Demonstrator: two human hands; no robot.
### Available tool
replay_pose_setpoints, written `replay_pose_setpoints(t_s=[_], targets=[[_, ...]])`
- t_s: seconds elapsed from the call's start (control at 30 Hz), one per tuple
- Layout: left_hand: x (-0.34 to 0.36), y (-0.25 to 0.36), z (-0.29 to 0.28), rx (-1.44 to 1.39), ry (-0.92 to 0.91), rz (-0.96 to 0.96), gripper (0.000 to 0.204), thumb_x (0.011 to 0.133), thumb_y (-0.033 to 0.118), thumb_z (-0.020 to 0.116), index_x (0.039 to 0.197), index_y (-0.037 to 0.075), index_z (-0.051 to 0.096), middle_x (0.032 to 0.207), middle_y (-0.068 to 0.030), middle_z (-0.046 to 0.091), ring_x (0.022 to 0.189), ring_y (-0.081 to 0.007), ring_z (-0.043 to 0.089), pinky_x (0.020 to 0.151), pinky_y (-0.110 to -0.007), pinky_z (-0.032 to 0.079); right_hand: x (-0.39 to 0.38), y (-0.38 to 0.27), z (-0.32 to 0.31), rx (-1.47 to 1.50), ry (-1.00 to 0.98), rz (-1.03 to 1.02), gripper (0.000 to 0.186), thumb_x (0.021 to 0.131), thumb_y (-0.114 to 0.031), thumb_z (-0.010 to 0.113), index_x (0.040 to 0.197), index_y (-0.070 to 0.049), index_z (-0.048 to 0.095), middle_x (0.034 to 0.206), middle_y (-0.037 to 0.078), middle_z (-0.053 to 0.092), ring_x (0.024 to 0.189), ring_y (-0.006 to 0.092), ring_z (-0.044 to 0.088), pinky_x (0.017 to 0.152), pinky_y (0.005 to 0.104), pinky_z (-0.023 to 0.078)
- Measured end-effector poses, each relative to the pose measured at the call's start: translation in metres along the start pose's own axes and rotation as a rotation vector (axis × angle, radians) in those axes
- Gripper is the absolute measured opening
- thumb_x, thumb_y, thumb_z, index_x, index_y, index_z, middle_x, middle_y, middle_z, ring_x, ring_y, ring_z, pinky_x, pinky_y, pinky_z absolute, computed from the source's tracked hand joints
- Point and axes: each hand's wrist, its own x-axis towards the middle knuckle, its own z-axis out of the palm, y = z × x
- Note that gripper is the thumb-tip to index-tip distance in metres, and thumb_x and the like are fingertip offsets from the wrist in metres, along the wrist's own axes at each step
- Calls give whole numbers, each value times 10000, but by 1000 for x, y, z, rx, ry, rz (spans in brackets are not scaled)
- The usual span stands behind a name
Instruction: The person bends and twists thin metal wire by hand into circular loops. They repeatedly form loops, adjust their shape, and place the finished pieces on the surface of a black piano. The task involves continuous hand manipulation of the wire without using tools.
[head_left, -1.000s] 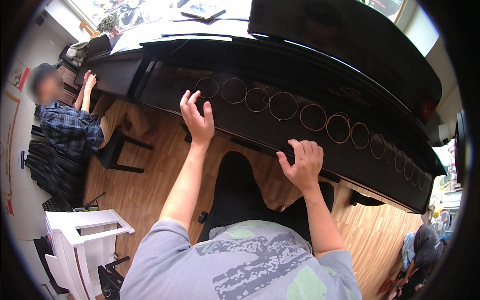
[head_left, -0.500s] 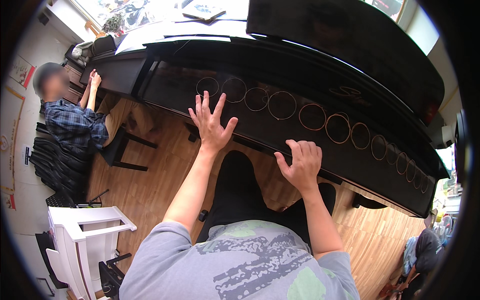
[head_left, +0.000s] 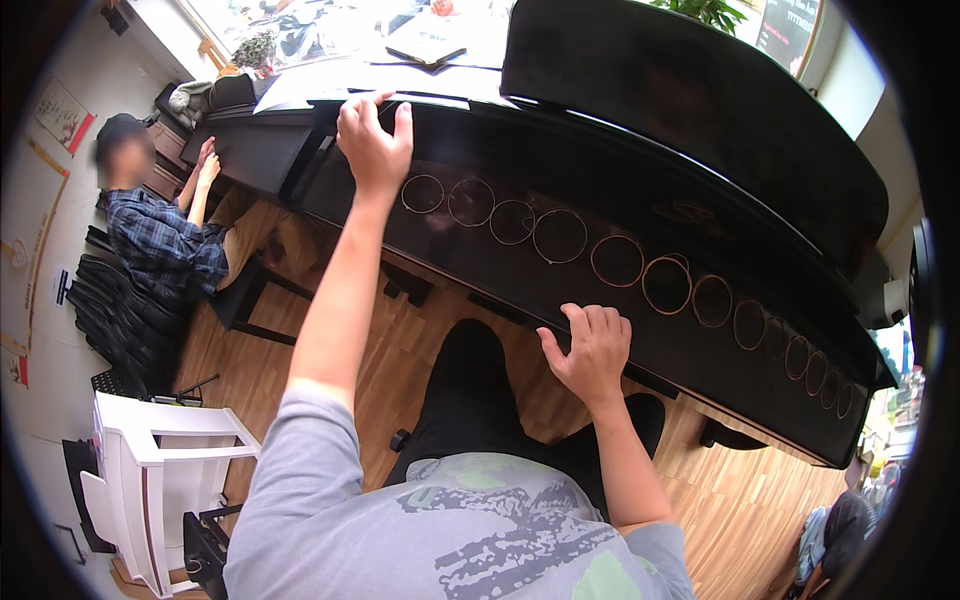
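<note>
1. Nearest of all is the person's own grey shirt (head_left: 470, 540) with its green and dark print, and below it dark trousers (head_left: 470, 400) over a wooden plank floor (head_left: 400, 340).
2. The right hand (head_left: 592, 350) lies on the near edge of the closed black piano lid (head_left: 620, 310), fingers a little spread and bent over the edge, holding nothing.
3. On the lid, a row of thin coiled wire rings (head_left: 560, 237) runs from left to far right (copper-coloured toward the right, paler toward the left), each lying flat and just beside or touching the next.
4. The left hand (head_left: 372, 145) reaches farther out, at the left end of that row, flat on the far top edge of the piano with fingers loosely apart and the thumb out; it grips nothing, and the nearest ring (head_left: 423, 194) lies just to its right, apart from it.
5. Beyond the left hand, white sheets of paper (head_left: 330, 85) lie on the piano top, and the raised black top lid (head_left: 690, 120) stands behind the rings.
6. At far left another person in a checked shirt (head_left: 160, 245) sits with both hands on a second dark piano (head_left: 250, 150); a white chair (head_left: 150, 470) stands at near left.
</note>
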Motion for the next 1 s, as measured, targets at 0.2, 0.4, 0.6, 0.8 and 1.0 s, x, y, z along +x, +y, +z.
replay_pose_setpoints(t_s=[0.2, 0.4, 0.6, 0.8, 1.0], targets=[[5, -49, 23, -141, -487, -253, 272, 851, 218, 620, 1071, 62, 588, 850, -161, 658, 803, -325, 655, 723, -412, 517, 1, -2, 3, 19, 14, -6, 365, 720, -351, 736, 968, -126, 591, 809, 19, 496, 780, 203, 495, 685, 347, 370], [-4, 3, 6, -441, -409, -358, 280, 949, 248, 530, 855, 15, 653, 645, -93, 603, 577, -141, 547, 554, -301, 430, 1, -3, 2, 7, 7, -11, 357, 715, -349, 737, 956, -127, 593, 809, 21, 498, 780, 206, 494, 686, 351, 368], [-10, 59, -51, -1199, -436, -846, 238, 976, 234, 518, 864, 50, 621, 530, 79, 358, 412, 14, 260, 368, -175, 206, 2, -6, -2, -27, -4, 0, 345, 719, -340, 734, 952, -126, 594, 808, 24, 510, 791, 210, 501, 690, 352, 369], [-28, 68, -129, -1492, -215, -849, 205, 984, 202, 481, 949, 27, 581, 607, 64, 268, 494, -29, 256, 384, -181, 209, 4, -4, -7, 125, 39, -8, 326, 755, -316, 717, 975, -113, 585, 832, 40, 527, 776, 221, 517, 693, 353, 379], [-70, 76, -188, -1590, -158, -812, 239, 1012, 271, 417, 888, 85, 502, 661, 47, 268, 505, -47, 236, 390, -194, 210, -1, -3, -11, 362, 119, 86, 339, 780, -269, 713, 1013, -78, 559, 864, 76, 525, 750, 246, 519, 674, 356, 416]])
